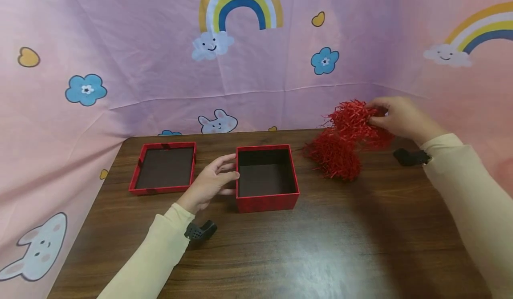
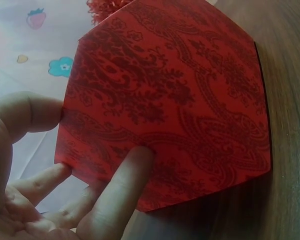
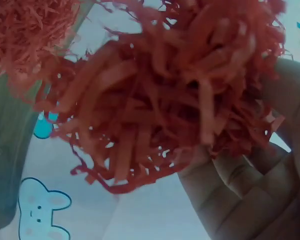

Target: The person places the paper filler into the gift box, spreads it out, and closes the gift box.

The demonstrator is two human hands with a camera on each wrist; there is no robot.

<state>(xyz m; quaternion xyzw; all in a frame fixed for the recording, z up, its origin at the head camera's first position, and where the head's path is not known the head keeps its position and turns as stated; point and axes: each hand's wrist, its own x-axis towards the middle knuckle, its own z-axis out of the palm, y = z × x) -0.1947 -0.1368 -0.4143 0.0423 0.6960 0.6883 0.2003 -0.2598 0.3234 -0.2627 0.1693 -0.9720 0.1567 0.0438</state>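
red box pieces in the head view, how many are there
2: the box, touched by the left hand, and the shallow lid left of that hand.

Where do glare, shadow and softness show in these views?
Head view: glare on the glossy brown wooden table, a dark shadow beside the cream right sleeve; left wrist view: dim light, yet the dark pattern on the red square box is readable; right wrist view: hazy, with the crinkled red paper shreds looking soft.

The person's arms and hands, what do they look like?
The left sleeve and right sleeve are long and cream. At their ends are a black left gadget, with tiny holes, and a black right gadget. The left hand and right hand wear no gloves.
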